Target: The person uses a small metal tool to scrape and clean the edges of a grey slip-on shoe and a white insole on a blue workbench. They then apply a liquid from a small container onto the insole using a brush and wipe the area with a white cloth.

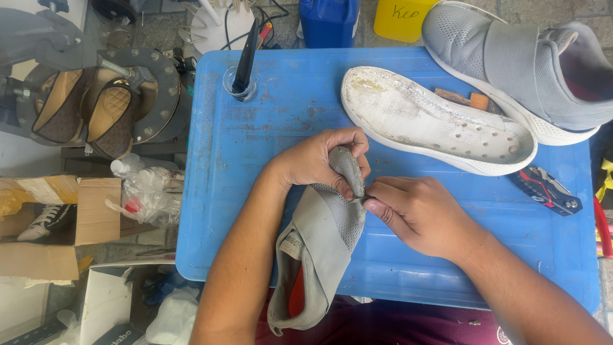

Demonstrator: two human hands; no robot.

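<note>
A grey mesh shoe upper [322,239], detached from its sole, hangs over the near edge of the blue work surface [255,160]. My left hand [316,160] grips its toe end from above, fingers curled around the fabric. My right hand [418,214] pinches the edge of the upper right beside the left hand's fingers. The separated white sole [434,121] lies upside-in on the blue surface just beyond my hands, its inside stained with old glue.
A whole grey shoe [530,67] sits at the far right. A folding utility knife [546,190] lies right of my hand. A small jar with a black brush [242,80] stands at the far left. Brown shoes [89,108], boxes and bags crowd the left.
</note>
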